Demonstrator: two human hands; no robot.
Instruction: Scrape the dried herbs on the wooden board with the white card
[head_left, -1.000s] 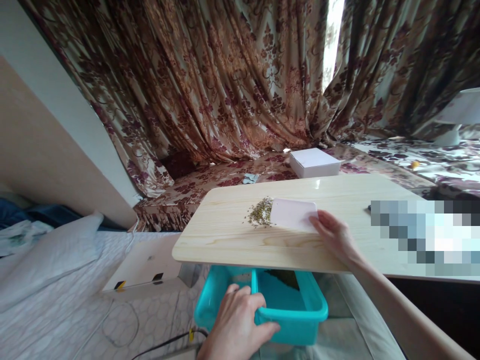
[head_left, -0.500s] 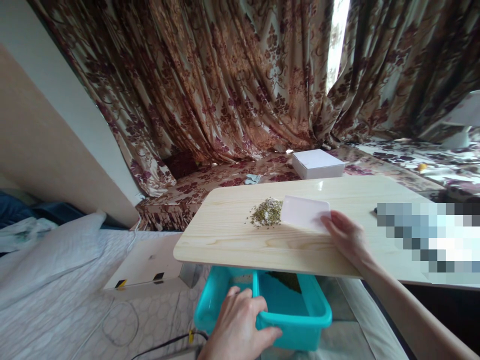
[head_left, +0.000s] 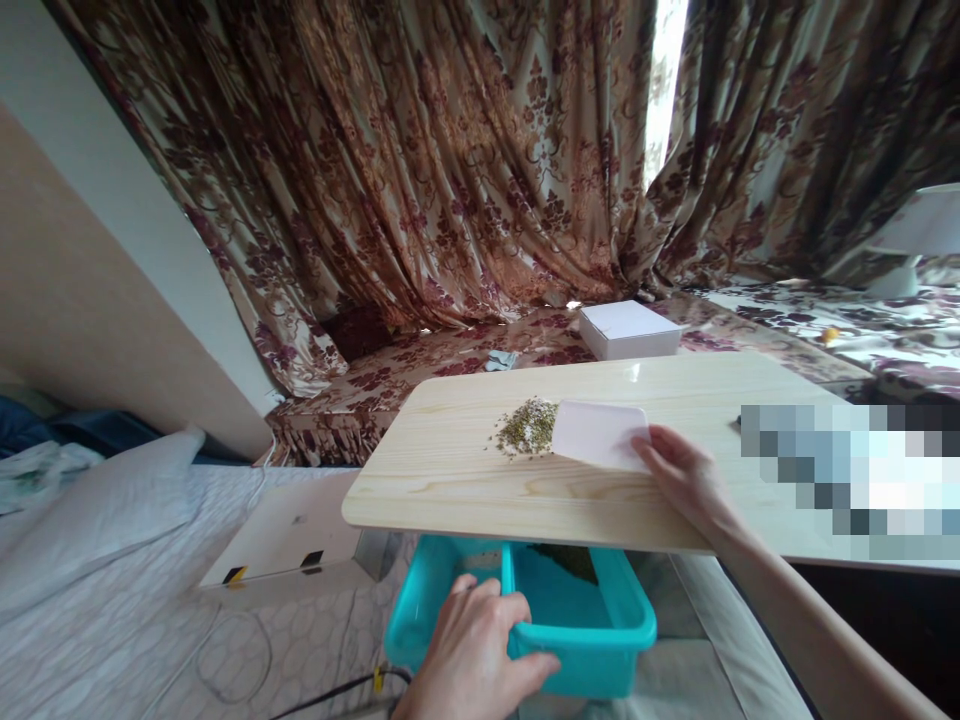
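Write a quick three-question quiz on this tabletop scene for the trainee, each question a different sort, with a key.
1. Multiple choice: what does the right hand hold?
a) a pillow
b) a pale flat sheet
c) a lamp
2. True or false: the left hand is at the turquoise bin.
3. Fill the blank with "left" or "right": on the light wood tabletop, as pictured, the loose heap of grains lies to the ____ of the sheet.

Key: 1 b; 2 true; 3 left
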